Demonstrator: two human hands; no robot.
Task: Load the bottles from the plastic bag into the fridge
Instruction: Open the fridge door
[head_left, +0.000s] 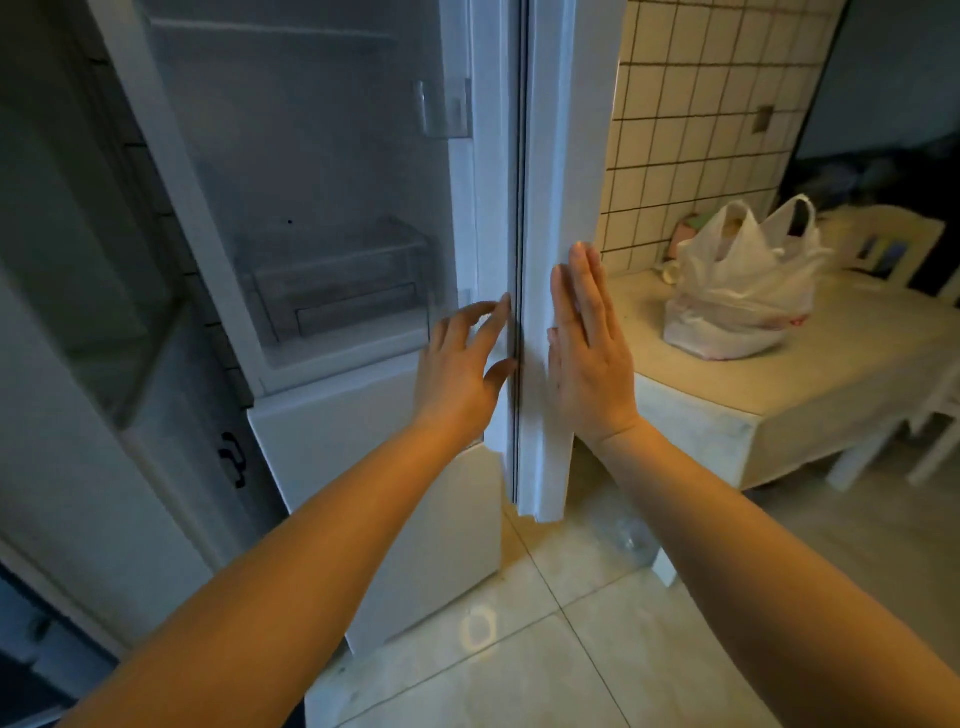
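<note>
Both hands rest flat and unclenched on the fridge door (545, 260): left hand (462, 358) inside, right hand (587, 348) outside; plastic bag (743, 291) beyond it

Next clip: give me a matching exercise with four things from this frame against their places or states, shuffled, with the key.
Things:
1. white plastic bag
2. left hand
3. right hand
4. clear plastic fridge drawer

Places or states:
A. flat against the outer face of the open white fridge door
B. low inside the open fridge compartment
C. standing on the pale table by the tiled wall
D. fingers at the door's inner edge

Pairs: 1-C, 2-D, 3-A, 4-B
</note>
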